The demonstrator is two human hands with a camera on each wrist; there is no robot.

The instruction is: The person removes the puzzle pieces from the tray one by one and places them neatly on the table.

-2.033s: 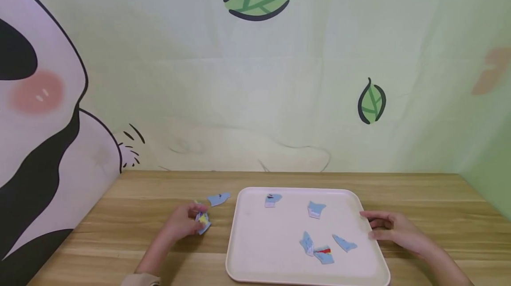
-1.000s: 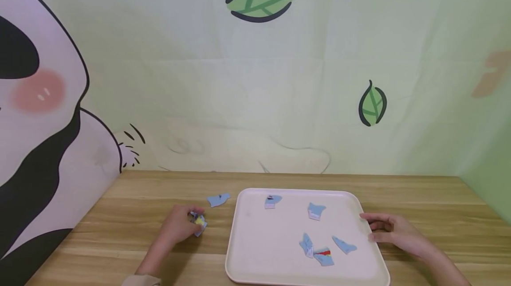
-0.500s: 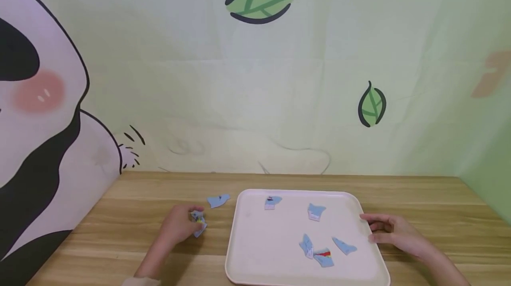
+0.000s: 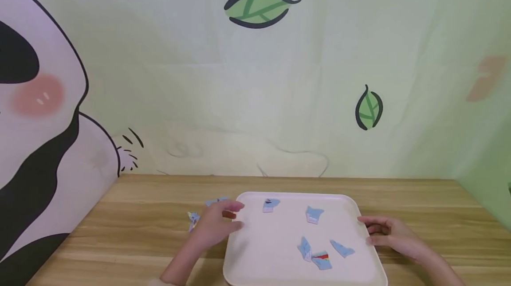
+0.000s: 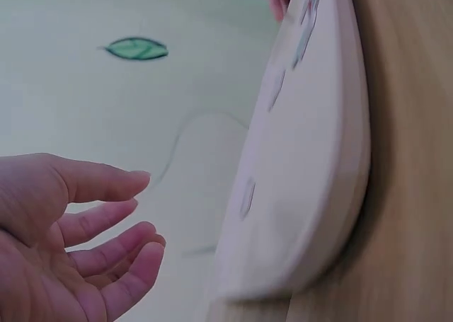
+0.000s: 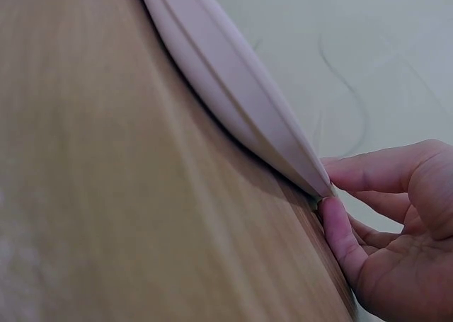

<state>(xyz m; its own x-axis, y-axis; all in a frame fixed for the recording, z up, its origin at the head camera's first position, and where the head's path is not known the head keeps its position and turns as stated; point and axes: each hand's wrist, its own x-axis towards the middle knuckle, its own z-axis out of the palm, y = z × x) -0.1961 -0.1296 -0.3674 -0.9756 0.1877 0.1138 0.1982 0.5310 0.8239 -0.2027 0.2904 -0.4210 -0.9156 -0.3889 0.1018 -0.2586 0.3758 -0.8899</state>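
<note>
A white tray [image 4: 275, 244] lies on the wooden table, with several blue jigsaw puzzle pieces [image 4: 314, 214] spread on it. One of them has a red and yellow stripe. My left hand [image 4: 215, 224] hovers at the tray's left rim, fingers loosely bent and nothing between them; the left wrist view shows the palm free. Left of the tray, a yellow-and-blue puzzle piece [image 4: 193, 220] and a blue puzzle piece [image 4: 215, 201] lie on the table, both partly hidden by that hand. At the right rim my right hand [image 4: 393, 235] pinches the tray's edge between thumb and fingers.
The wooden table [image 4: 131, 241] extends on both sides of the tray. Behind it stands a pale green backdrop [image 4: 191, 99] printed with leaves and a large panda [image 4: 36, 144] at the left.
My left hand has let go of the yellow-and-blue puzzle piece, leaving it on the table, and moved right to the tray's left rim. My right hand keeps its place on the tray.
</note>
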